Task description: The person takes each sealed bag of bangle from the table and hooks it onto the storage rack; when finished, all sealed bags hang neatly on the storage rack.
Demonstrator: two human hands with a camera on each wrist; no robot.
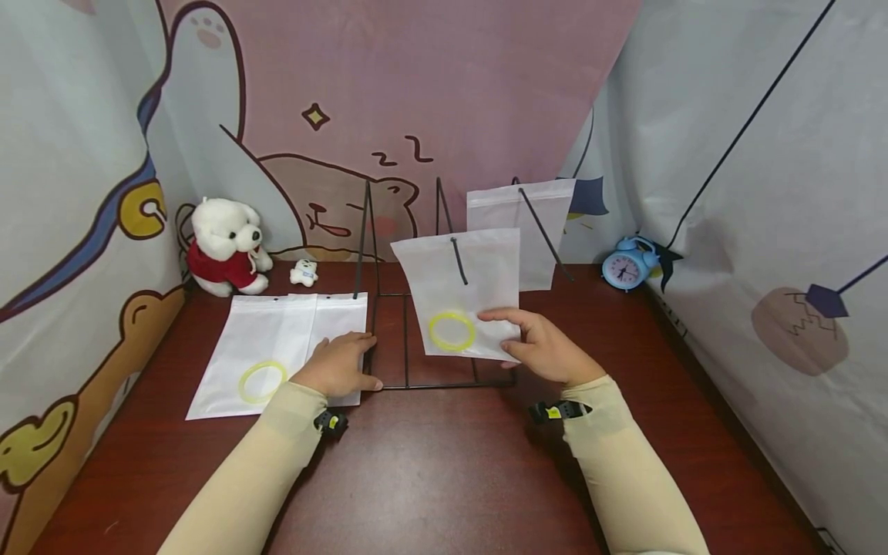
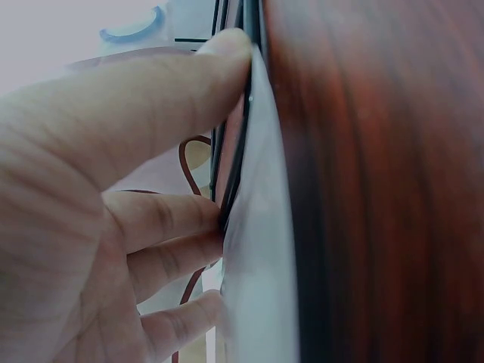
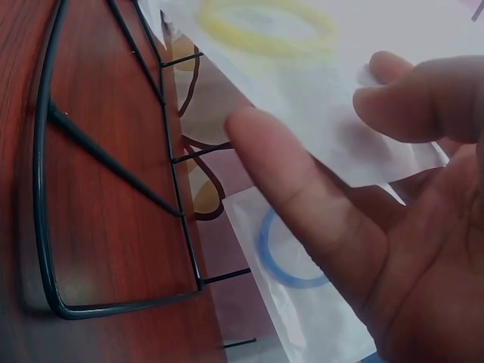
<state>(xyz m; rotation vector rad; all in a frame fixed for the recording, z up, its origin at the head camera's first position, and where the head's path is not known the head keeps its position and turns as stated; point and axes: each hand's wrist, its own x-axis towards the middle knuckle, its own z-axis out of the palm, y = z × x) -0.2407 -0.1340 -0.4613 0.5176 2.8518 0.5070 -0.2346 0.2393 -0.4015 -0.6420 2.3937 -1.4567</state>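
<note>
A black wire rack (image 1: 444, 386) with upright prongs stands on the table. A white bag with a yellow ring (image 1: 452, 331) on its lower part hangs from the middle prong, whose end sticks out through its top. My right hand (image 1: 551, 347) holds this bag by its lower right corner, index finger along the front and other fingers partly hidden behind. My left hand (image 1: 340, 362) lies over the left white bags (image 1: 229, 347), its thumb and fingertips pressing the rack's left side. Another white bag (image 1: 534, 223) hangs at the back right; its blue ring (image 3: 291, 257) shows in the right wrist view.
A white plush bear (image 1: 225, 239) in a red top sits at the back left, beside a small white figure (image 1: 304, 272). A blue alarm clock (image 1: 627, 264) stands at the back right. Printed cloth encloses the brown table (image 1: 430, 470) on three sides.
</note>
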